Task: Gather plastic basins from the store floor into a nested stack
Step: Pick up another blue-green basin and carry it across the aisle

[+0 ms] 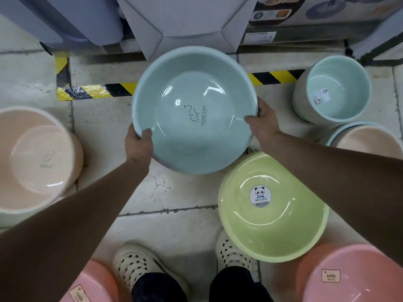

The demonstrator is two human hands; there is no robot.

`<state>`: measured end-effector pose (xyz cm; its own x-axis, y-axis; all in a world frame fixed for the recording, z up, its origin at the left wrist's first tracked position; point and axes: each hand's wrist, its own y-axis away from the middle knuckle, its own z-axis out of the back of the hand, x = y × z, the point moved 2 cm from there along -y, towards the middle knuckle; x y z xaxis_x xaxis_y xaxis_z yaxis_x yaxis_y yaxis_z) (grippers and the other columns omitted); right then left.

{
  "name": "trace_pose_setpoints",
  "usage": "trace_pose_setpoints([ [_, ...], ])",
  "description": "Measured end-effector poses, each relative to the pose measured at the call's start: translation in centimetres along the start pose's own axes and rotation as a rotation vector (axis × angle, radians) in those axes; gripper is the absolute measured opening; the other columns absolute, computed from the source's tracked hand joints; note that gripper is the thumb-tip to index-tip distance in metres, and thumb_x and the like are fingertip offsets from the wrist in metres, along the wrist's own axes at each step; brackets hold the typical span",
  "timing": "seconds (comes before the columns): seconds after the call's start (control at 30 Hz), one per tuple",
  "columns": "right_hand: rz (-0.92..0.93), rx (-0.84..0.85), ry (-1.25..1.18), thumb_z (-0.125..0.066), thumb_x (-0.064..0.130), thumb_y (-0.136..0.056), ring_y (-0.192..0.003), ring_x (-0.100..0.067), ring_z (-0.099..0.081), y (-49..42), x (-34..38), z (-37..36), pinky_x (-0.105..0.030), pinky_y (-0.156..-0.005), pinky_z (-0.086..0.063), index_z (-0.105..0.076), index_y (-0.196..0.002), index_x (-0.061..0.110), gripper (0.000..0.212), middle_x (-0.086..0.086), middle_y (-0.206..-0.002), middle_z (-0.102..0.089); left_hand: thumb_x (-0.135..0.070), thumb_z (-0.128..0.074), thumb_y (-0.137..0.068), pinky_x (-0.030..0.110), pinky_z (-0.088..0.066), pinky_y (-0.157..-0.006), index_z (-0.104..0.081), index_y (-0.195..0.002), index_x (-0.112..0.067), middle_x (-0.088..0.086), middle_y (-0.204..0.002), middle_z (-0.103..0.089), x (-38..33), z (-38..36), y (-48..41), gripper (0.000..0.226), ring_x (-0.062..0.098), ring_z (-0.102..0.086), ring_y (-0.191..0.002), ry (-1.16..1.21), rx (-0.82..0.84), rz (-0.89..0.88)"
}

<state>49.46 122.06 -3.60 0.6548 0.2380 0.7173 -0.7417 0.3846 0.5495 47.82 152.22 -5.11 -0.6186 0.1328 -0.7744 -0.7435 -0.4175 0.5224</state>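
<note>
Teal basin (194, 110), lgst item, centre of floor (174, 192) betw. peach basin (32, 160) (L) and green basin (272, 214) (R, just beside); lifted or resting, cannot tell. Risk: glossy rim may slip from two-point hold; lowered off-centre it could clip green basin or jam skewed instead of nesting. Grip: left hand (138, 144) and right hand (263, 120) each curled tight over opp. rim edges, thumbs inside, fingers hidden underneath.

Cracked pale floor tiles (174, 188), yellow-black hazard tape (96, 90), white boxes (185, 25) beyond.
</note>
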Motion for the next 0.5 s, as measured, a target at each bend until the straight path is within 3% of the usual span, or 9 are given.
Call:
trace_pose_setpoints([
  [0.07, -0.022, 0.002, 0.019, -0.053, 0.005, -0.079, -0.105, -0.023, -0.065, -0.5, -0.9, -0.5, -0.034, -0.087, -0.055, -0.06, -0.13, 0.029, 0.057, 0.003, -0.112, -0.068, -0.014, -0.052, -0.093, 0.026, -0.047, -0.075, -0.06, -0.123, -0.014, 0.0, -0.103, -0.064, 0.7, -0.1, -1.0, 0.031, 0.014, -0.06, -0.087, -0.032, 0.038, 0.002],
  [0.23, -0.067, 0.043, 0.155, -0.052, 0.012, -0.085, -0.106, -0.025, -0.06, -0.3, -3.3, -1.6, -0.04, -0.092, -0.053, -0.053, -0.136, 0.029, 0.054, 0.001, -0.118, -0.064, -0.01, -0.055, -0.088, 0.033, -0.051, -0.079, -0.063, -0.12, -0.012, 0.005, -0.102, -0.067, 3.4, 0.7, -2.4, 0.032, 0.025, -0.062, -0.093, -0.085, 0.085, 0.056],
  [0.33, -0.137, 0.065, 0.145, -0.056, 0.016, -0.083, -0.103, -0.029, -0.063, 0.4, -4.1, -2.7, -0.045, -0.091, -0.055, -0.054, -0.132, 0.028, 0.051, -0.001, -0.114, -0.065, -0.008, -0.056, -0.085, 0.03, -0.05, -0.071, -0.063, -0.115, -0.007, 0.004, -0.092, -0.066, 4.7, 2.4, -2.2, 0.03, 0.024, -0.06, -0.086, -0.097, 0.085, 0.094],
  [0.5, -0.211, 0.175, 0.139, -0.07, -0.006, -0.075, -0.101, -0.032, -0.066, 4.3, -2.1, -6.9, -0.044, -0.094, -0.054, -0.066, -0.112, 0.011, 0.041, -0.012, -0.107, -0.07, -0.007, -0.057, -0.08, 0.026, -0.047, -0.055, -0.063, -0.103, -0.014, -0.001, -0.082, -0.065, 4.4, 9.4, -0.2, 0.025, 0.018, -0.06, -0.071, -0.06, -0.031, 0.163],
])
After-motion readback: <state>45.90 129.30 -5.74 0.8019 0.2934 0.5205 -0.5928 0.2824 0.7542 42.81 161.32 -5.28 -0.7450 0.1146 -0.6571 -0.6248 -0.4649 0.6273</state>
